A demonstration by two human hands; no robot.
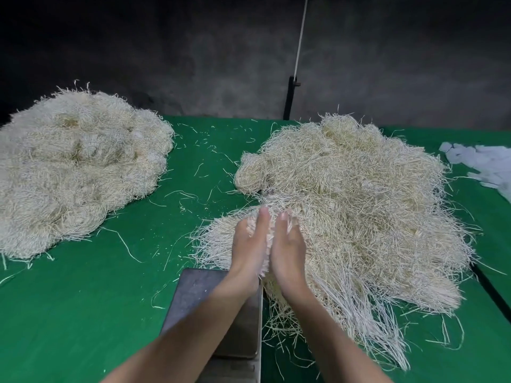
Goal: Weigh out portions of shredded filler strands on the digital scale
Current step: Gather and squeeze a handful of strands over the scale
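Pale strands lie in a left pile (77, 167) and a right pile (359, 211) abutting the grey scale (193, 297).

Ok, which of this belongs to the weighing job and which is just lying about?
Job: left hand, right hand, the bunch of strands pressed between them, right heap of strands, left heap of strands, scale platform.
Lying about: white slips at the right edge, stray strands on the green cloth, black post with white cord at the back.
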